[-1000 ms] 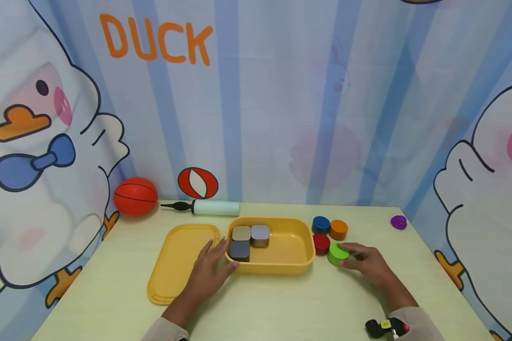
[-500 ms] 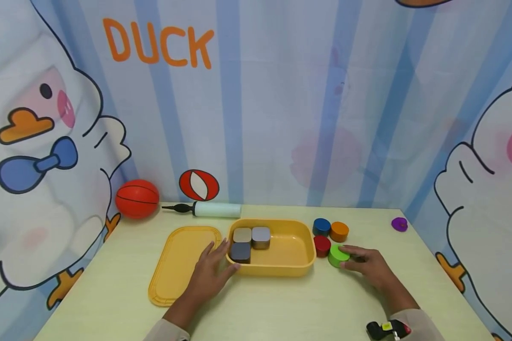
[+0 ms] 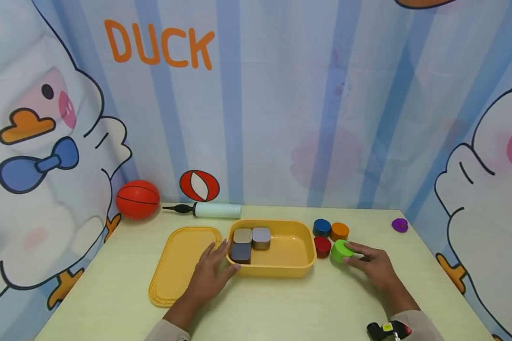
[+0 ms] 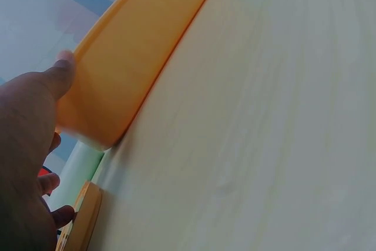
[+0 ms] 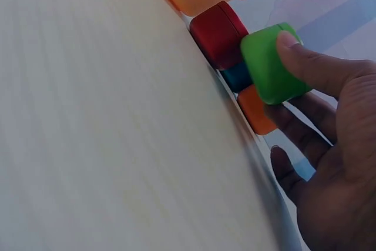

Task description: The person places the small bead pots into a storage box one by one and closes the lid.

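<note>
My right hand (image 3: 375,267) pinches a green short cylinder (image 3: 341,251), with a seam near its top, between thumb and fingers. In the right wrist view the green cylinder (image 5: 270,66) is raised off the table beside a matching red cylinder (image 5: 217,34). A blue cylinder (image 3: 322,227) and an orange cylinder (image 3: 339,231) stand just behind. Spread over the left end of a yellow rectangular tub (image 3: 277,270) lies my left hand (image 3: 209,274), its thumb at the front rim. Inside the tub's left part sit a beige block (image 3: 242,235), a lavender block (image 3: 261,237) and a dark grey block (image 3: 241,252).
A yellow lid (image 3: 170,274) lies flat on the table left of the tub, partly behind my left hand. Along the back are a red ball (image 3: 138,199) and a hand pump (image 3: 217,210). A small purple object (image 3: 399,225) lies at the far right.
The green cylinder, pinched in my right hand, has risen slightly and shifted right, away from the red one. My left hand has stayed at the tub.
</note>
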Motion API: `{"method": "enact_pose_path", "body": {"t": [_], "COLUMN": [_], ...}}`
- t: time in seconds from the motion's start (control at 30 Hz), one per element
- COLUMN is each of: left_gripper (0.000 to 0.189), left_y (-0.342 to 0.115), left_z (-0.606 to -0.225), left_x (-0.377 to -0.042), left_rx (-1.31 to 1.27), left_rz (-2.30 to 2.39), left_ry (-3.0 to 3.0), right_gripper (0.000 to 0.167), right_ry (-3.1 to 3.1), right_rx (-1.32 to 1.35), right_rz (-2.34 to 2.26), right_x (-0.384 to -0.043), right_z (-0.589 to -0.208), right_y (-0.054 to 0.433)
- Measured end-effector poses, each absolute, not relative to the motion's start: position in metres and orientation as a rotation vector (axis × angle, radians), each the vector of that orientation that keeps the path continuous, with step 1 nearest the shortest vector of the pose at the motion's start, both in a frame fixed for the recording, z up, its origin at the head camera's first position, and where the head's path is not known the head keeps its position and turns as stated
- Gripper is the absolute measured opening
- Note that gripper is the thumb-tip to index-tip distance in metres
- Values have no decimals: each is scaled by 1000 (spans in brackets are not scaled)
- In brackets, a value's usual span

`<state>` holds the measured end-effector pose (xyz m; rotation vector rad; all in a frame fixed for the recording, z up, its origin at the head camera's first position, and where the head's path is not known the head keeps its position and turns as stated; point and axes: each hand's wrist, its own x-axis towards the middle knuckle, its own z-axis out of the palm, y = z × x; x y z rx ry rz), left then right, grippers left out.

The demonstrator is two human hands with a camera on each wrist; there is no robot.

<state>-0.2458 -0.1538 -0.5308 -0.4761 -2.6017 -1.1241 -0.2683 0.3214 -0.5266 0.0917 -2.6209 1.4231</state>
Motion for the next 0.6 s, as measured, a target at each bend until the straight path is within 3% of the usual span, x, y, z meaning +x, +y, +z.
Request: {"method": "enact_pose_path", "body": {"t": [0.6], "left_gripper": [74], "left_y": [-152], "left_z": [-528], "left_x": [-244], "left_rx": [-477], "left_rz": [-1120], "left_ry": [-2601], "right_gripper": [48], "right_ry": [-2389], "right_rx": [136], "right_rz": [1510], "right_x": [-266], "right_z": [-524], "right_y": [320]}}
